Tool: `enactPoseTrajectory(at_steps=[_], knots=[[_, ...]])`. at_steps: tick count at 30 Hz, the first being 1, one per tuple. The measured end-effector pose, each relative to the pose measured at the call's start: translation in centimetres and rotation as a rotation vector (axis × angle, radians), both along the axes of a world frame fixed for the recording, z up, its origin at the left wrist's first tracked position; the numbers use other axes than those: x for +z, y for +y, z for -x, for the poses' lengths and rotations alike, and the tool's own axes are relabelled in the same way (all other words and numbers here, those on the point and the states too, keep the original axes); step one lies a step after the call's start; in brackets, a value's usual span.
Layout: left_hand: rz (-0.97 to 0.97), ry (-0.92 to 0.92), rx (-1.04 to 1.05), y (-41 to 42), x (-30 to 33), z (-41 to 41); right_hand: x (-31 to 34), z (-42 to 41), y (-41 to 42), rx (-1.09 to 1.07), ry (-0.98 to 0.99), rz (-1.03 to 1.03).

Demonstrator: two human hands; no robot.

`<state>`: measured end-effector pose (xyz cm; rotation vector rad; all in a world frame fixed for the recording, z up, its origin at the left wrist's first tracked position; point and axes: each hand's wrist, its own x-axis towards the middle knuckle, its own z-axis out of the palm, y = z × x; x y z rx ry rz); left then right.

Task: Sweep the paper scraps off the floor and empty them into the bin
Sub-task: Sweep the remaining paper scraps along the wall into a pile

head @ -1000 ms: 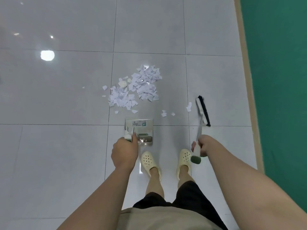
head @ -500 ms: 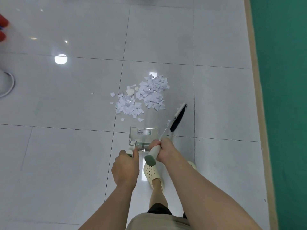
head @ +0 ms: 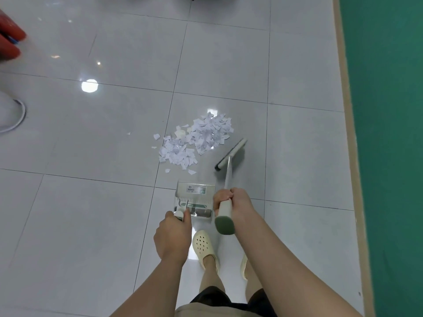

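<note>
Head view: left grip (head: 174,234) clasps dustpan (head: 195,200) facing scraps (head: 196,140); right grip (head: 233,202) clasps broom (head: 230,156) beside them, ready to sweep.

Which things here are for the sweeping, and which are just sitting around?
For the job: paper scraps, broom in the right hand, dustpan in the left hand.

Just there: red thing, white round base, green wall.

Paper scraps (head: 196,140) on grey tiled floor (head: 91,202)
</note>
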<state>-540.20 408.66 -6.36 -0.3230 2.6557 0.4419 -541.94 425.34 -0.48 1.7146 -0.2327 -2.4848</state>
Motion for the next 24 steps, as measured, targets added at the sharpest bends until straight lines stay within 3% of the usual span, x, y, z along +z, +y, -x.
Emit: enactPoseTrajectory(at_steps=[8, 16, 21, 24], knots=[[-0.003, 0.014, 0.013, -0.6, -0.6, -0.8, 0.2, -2.1, 0.3, 0.124, -0.167, -0.068], [-0.042, 0.024, 0.022, -0.8, -1.0, -0.6, -4.0, -3.5, 3.3, 0.054, -0.068, -0.012], [-0.069, 0.026, 0.025, -1.3, -0.9, -0.6, -2.9, -3.4, 4.6, -0.143, 0.048, 0.03], [-0.073, 0.019, 0.024, -1.3, -0.7, -0.6, -1.5, -2.1, 3.0, -0.063, 0.045, 0.002]])
